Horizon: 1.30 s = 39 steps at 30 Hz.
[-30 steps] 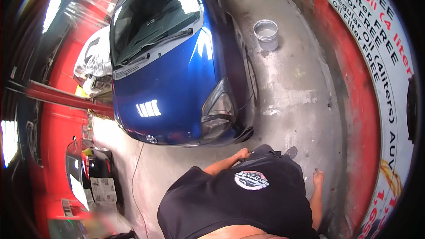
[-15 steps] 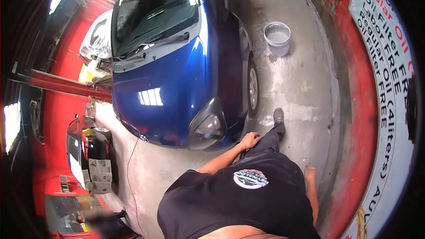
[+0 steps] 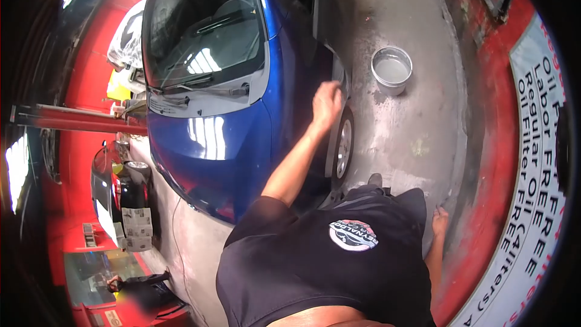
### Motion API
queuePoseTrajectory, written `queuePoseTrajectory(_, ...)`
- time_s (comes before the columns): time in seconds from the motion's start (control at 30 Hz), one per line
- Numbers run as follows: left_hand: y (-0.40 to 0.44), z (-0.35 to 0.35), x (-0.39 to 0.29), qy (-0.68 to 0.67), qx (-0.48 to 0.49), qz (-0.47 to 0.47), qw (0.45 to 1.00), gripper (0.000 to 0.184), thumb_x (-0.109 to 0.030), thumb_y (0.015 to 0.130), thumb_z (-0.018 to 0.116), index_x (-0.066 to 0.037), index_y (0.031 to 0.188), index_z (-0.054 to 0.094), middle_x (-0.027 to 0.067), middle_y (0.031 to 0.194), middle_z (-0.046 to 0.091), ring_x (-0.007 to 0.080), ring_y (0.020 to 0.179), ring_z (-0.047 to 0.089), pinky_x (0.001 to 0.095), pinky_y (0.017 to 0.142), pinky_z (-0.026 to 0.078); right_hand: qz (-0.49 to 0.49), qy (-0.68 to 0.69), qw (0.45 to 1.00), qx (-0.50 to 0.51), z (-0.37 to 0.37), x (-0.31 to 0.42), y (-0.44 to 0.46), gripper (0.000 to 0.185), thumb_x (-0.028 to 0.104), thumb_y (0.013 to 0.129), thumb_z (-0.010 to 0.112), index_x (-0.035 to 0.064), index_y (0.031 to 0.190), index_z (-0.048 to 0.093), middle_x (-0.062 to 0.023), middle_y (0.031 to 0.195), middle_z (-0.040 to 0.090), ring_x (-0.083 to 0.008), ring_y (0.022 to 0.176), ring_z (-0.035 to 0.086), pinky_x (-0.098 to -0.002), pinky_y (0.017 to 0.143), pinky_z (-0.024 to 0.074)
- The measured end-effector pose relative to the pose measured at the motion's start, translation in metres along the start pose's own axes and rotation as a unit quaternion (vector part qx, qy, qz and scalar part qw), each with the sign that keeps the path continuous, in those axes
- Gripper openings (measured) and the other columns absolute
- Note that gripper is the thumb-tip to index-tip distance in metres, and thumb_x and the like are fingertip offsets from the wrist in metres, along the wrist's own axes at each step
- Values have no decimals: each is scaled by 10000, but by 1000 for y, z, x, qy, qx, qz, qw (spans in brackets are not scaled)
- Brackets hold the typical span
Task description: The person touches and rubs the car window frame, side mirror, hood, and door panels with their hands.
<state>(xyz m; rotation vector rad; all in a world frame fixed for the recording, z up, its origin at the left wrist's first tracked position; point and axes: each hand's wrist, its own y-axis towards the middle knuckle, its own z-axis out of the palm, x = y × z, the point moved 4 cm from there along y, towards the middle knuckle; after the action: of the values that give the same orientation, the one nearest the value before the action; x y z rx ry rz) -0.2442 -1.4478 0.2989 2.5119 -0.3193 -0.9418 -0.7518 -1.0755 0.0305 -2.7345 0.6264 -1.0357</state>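
Note:
My left hand [image 3: 327,104] is raised in front of the blue car [image 3: 239,163], over its dark front fender and just above the front wheel [image 3: 344,145]. Its fingers are curled in, and nothing shows in them; whether it touches the fender I cannot tell. Low at my side, near the red wall, hangs my right hand [image 3: 440,220], small in view with its fingers loosely closed and no object visible in it. A bucket [image 3: 391,88] with greyish liquid stands on the floor beyond the wheel, apart from both hands.
Along the right runs a red wall [image 3: 484,163] with a lettered banner [image 3: 526,163]. At left are a red lift post [image 3: 91,120], a dark car part with newspaper [image 3: 138,230], and another person [image 3: 148,293]. A cable [image 3: 177,230] trails over the floor.
My left hand has risen from beside my thigh to the fender. I have come closer to the car's side, and the bucket appears lower in view.

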Motion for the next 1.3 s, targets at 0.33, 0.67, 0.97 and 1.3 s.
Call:
queuePoseTrajectory(0.33,234,-40,55,339,-247,-55,906,603,-195,895,735,-4,1426,522,242,1409,503,439,1320,468,540,1099,387,-64,-27,982,178,-9,-86,219,224,110,916,558,-53,788,643,-215,743,695,-361,698,664,-451,682,529)
queuePoseTrajectory(0.67,331,-25,123,468,-258,-237,812,787,-376,945,713,-7,1550,369,234,1551,407,422,1445,390,692,1083,383,-18,-25,988,150,-154,-128,594,338,163,994,555,-21,1220,725,-167,993,763,-272,814,739,-397,679,577)
queuePoseTrajectory(0.97,371,-14,127,468,-358,-287,756,676,-472,947,689,-15,1397,475,203,1449,462,408,1363,441,642,1057,374,-25,93,983,159,-185,55,728,327,106,1012,566,-54,1278,668,-76,856,643,-120,673,562,-300,622,497)
queuePoseTrajectory(1.3,390,-9,134,508,-435,-300,680,726,-608,870,738,-39,1278,547,160,1280,560,379,1256,530,544,1048,388,-170,-63,925,334,-123,22,832,330,87,900,694,-92,1177,714,-263,1070,751,-374,999,734,-427,918,546)
